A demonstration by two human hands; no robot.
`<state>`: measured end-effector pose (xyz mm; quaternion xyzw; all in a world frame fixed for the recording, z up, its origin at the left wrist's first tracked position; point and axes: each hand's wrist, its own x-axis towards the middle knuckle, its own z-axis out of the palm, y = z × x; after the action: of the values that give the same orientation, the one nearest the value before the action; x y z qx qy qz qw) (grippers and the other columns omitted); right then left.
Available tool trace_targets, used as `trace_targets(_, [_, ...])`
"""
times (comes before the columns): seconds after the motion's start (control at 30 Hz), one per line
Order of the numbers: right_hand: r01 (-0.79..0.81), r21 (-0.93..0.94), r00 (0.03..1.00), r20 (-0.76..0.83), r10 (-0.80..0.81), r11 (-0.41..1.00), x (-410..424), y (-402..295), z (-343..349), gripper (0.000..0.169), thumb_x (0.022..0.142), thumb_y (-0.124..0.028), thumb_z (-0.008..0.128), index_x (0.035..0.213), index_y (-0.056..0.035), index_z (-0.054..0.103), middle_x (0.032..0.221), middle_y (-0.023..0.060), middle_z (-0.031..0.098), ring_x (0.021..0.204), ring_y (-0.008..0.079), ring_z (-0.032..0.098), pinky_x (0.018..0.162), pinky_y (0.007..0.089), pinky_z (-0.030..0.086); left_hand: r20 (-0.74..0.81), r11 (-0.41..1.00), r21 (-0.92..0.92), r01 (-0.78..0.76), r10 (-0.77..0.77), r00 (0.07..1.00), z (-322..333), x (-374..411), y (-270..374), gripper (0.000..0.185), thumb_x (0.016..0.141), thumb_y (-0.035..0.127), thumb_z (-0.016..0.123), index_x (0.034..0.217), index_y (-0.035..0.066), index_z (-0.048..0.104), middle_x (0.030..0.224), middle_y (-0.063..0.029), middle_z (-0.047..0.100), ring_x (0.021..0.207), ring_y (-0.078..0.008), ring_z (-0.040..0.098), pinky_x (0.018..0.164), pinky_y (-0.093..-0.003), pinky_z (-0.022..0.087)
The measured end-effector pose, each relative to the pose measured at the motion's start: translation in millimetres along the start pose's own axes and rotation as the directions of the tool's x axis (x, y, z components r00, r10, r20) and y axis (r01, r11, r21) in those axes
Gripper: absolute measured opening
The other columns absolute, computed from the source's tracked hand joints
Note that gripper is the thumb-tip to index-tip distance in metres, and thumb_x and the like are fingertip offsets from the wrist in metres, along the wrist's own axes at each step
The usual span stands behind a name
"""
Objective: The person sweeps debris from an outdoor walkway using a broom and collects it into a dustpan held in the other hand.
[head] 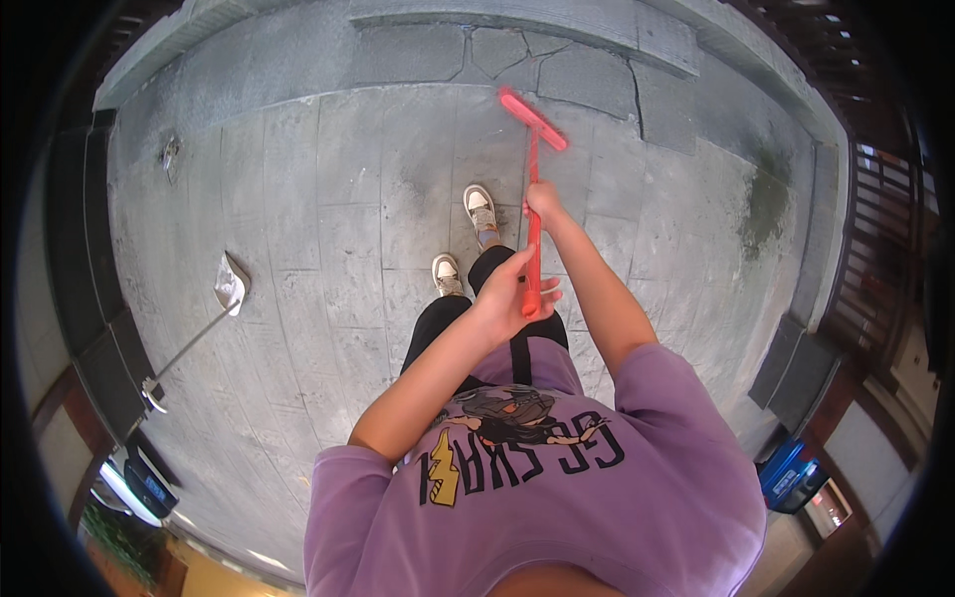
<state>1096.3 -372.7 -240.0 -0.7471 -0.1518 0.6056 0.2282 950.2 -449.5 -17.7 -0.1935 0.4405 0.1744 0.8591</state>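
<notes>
A red long-handled brush (533, 119) with pink-red bristles is held out in front of me, its head set slantwise over the grey paving near the stone slabs. My right hand (542, 203) is closed around the middle of the red handle. Nearer my body, my left hand (515, 292) holds the handle's end, with the thumb on one side and the fingers loosely spread beneath it. Both my shoes stand on the paving, left of the handle. Whether the bristles touch the ground is not clear.
A long-handled dustpan (231, 287) lies at the left, its handle reaching towards a dark stone block (123, 373). Beyond it is a small dark clump (170, 155). A raised stone ledge (522, 16) runs across the front. A dark greenish patch (765, 201) marks the ground at right.
</notes>
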Motion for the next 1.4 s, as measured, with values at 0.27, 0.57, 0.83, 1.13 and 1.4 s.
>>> trace_targets(0.27, [-0.05, -0.227, 0.991, 0.112, 0.077, 0.973, 48, -33, 6, 0.018, 0.087, -0.003, 0.037, 0.084, 0.0045, 0.053, 0.059, 0.0119, 0.052, 0.043, 0.0218, 0.05, 0.039, 0.0364, 0.041, 0.0, 0.897, -0.435, 0.082, -0.091, 0.996, 41, 57, 34, 0.012, 0.096, 0.016, 0.051, 0.088, 0.01, 0.045, 0.061, 0.0035, 0.036, 0.046, -0.0053, 0.033, 0.036, -0.0196, 0.026])
trace_targets(0.57, [0.033, -0.365, 0.901, 0.413, 0.13, 0.93, -26, -69, 40, 0.015, 0.085, -0.006, 0.041, 0.084, 0.0019, 0.053, 0.061, 0.01, 0.054, 0.045, 0.0196, 0.052, 0.041, 0.0347, 0.044, -0.031, 0.991, -0.136, -0.002, -0.002, 1.0, 75, -13, 42, 0.036, 0.093, 0.037, 0.052, 0.104, 0.003, 0.049, 0.085, -0.0101, 0.057, 0.076, -0.0225, 0.057, 0.073, -0.0375, 0.048])
trace_targets(0.83, [0.466, -0.567, 0.804, 0.593, -0.056, 0.68, -68, -110, 116, 0.043, 0.082, -0.009, 0.043, 0.12, 0.0114, 0.047, 0.085, 0.0307, 0.064, 0.071, 0.0417, 0.066, 0.063, 0.0477, 0.053, -0.346, 0.887, -0.364, -0.284, 0.154, 0.925, -94, 72, 155, 0.066, 0.088, 0.053, 0.05, 0.123, -0.002, 0.045, 0.109, -0.0202, 0.056, 0.104, -0.0346, 0.056, 0.095, -0.0508, 0.044])
trace_targets(1.13, [0.593, -0.031, 0.481, 0.815, -0.324, 0.804, -152, -136, 222, 0.05, 0.083, 0.004, 0.048, 0.133, -0.0016, 0.05, 0.107, 0.0162, 0.062, 0.098, 0.0296, 0.063, 0.084, 0.0362, 0.051, -0.468, 0.762, -0.225, -0.607, 0.462, 0.754, -220, 12, 254, 0.018, 0.095, 0.016, 0.05, 0.079, 0.006, 0.05, 0.062, -0.0011, 0.046, 0.052, -0.0143, 0.045, 0.046, -0.0299, 0.041])
trace_targets(1.4, [0.789, 0.429, 0.1, 0.617, -0.78, 0.44, -236, -96, 420, 0.022, 0.074, 0.007, 0.07, 0.075, -0.0026, 0.05, 0.086, 0.0112, 0.06, 0.081, 0.025, 0.062, 0.082, 0.0369, 0.051, -0.571, 0.49, -0.481, -0.727, 0.454, 0.684, -421, -56, 325, 0.02, 0.098, 0.019, 0.043, 0.081, 0.009, 0.044, 0.061, 0.0014, 0.042, 0.048, -0.0111, 0.041, 0.041, -0.0254, 0.036])
